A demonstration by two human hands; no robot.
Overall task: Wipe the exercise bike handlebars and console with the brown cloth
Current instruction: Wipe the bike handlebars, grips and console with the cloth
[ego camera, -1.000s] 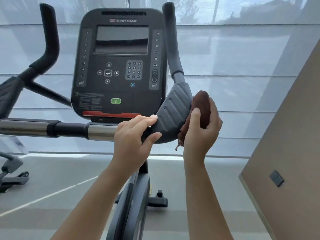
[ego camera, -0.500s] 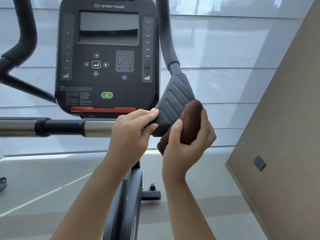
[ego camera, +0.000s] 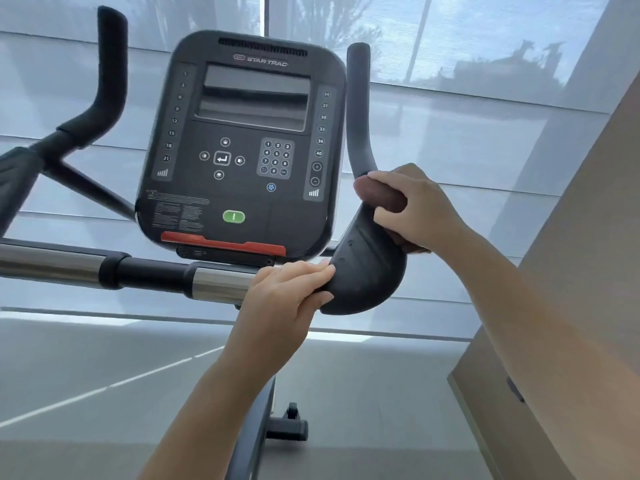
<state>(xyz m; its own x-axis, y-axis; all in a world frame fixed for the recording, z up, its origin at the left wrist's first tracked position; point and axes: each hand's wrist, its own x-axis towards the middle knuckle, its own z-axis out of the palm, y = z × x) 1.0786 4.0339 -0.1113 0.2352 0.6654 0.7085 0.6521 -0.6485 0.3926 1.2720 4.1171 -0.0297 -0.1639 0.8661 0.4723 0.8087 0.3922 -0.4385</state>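
Observation:
The black console (ego camera: 242, 147) of the exercise bike faces me, with a dark screen, keypad and green button. My right hand (ego camera: 419, 206) grips the brown cloth (ego camera: 381, 197) and presses it on the top of the right handlebar's grey elbow pad (ego camera: 363, 271), just below the upright black grip (ego camera: 358, 109). Most of the cloth is hidden under my fingers. My left hand (ego camera: 287, 292) holds the horizontal bar (ego camera: 207, 282) where it meets the pad, fingers curled over it. The left handlebar grip (ego camera: 109, 74) stands untouched at the upper left.
A beige wall or cabinet side (ego camera: 571, 271) rises close on the right. Behind the bike hangs a translucent window blind (ego camera: 467, 133). The grey floor (ego camera: 104, 375) with a white line lies below, and the bike's frame post (ego camera: 256, 427) runs down between my arms.
My right hand has carried the cloth up from the pad's lower right edge to its top, near the base of the upright grip. The left hand keeps its hold.

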